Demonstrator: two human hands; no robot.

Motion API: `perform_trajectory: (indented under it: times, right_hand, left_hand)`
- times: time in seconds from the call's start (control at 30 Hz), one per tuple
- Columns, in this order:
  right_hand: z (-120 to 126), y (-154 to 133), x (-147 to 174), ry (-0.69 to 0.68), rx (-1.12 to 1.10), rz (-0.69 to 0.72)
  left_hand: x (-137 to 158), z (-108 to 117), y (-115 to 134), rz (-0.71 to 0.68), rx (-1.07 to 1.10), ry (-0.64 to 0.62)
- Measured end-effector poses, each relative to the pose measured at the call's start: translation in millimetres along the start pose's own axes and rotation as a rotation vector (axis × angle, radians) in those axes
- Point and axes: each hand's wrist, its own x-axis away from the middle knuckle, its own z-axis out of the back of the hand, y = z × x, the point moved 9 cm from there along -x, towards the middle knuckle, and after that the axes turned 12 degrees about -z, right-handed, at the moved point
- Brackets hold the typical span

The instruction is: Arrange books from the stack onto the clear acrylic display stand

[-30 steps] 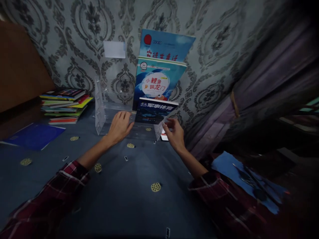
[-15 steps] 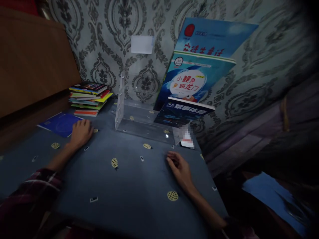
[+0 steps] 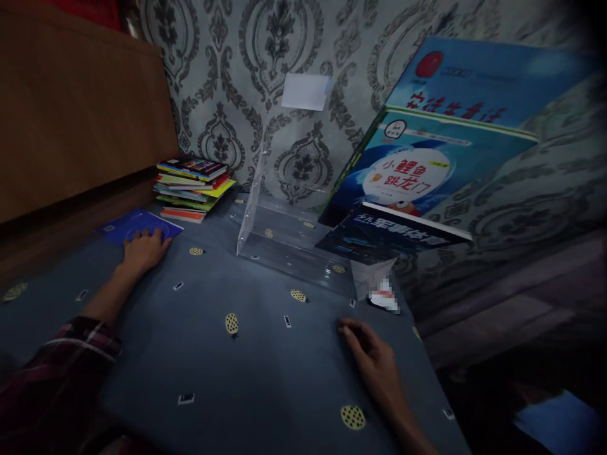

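Observation:
My left hand point(image 3: 145, 251) lies flat with its fingers spread on the near edge of a thin blue booklet point(image 3: 124, 229) at the table's left. Resting on the tabletop at the right, my right hand point(image 3: 372, 354) has its fingers loosely curled and apart, with nothing visible in them. Beyond it stands a clear acrylic book rack point(image 3: 294, 259). Books lean in its right part: a dark blue book point(image 3: 384, 234) in front, a teal picture book point(image 3: 427, 164) behind that, and a larger blue book point(image 3: 488, 76) at the back.
A stack of several thin books point(image 3: 192, 189) sits behind the booklet, near a wooden cabinet point(image 3: 85, 120). A white card point(image 3: 306, 91) shows above the rack, in front of the patterned wallpaper. A blurred white-and-red item point(image 3: 385, 294) is by the rack's right end. A dark blue patterned cloth point(image 3: 265, 379) covers the table.
The view has swung to the left. My left hand has moved from beside the blue booklet onto it. My right hand still rests near the rack's front right.

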Motion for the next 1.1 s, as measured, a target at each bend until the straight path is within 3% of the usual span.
perform_trajectory:
  times: [0.2, 0.33, 0.43, 0.57, 0.67, 0.77, 0.9, 1.1]
  right_hand:
    - [3.1, 4.0, -3.1, 0.023, 0.022, 0.007]
    - [4.3, 0.2, -3.1, 0.029, 0.043, 0.034]
    - [5.1, -3.0, -2.3, 0.033, 0.049, 0.047]
    - [6.4, -4.3, -1.5, 0.039, 0.076, 0.032]
    - [6.7, -5.4, -0.9, 0.026, 0.068, 0.022]
    - [7.2, -5.8, -0.4, 0.025, 0.048, 0.012]
    - [6.8, -5.9, 0.3, 0.022, 0.039, -0.004]
    - [4.9, -6.8, 1.5, 0.004, 0.041, -0.017]
  left_hand:
    - [4.2, 7.3, 8.9, -0.019, -0.125, 0.050]
    - [-5.0, 13.4, 9.6, -0.015, -0.103, -0.010]
    - [-29.6, 38.7, 21.2, -0.054, -0.062, 0.068]
    - [-78.3, 86.8, 56.0, -0.149, -0.030, 0.290]
    - [-116.5, 105.6, 82.9, -0.228, -0.014, 0.357]
    - [-149.4, 107.9, 97.7, -0.277, 0.002, 0.342]
    - [-180.6, 97.4, 100.8, -0.294, 0.032, 0.216]
    - [-186.0, 96.2, 95.4, -0.278, 0.009, 0.161]
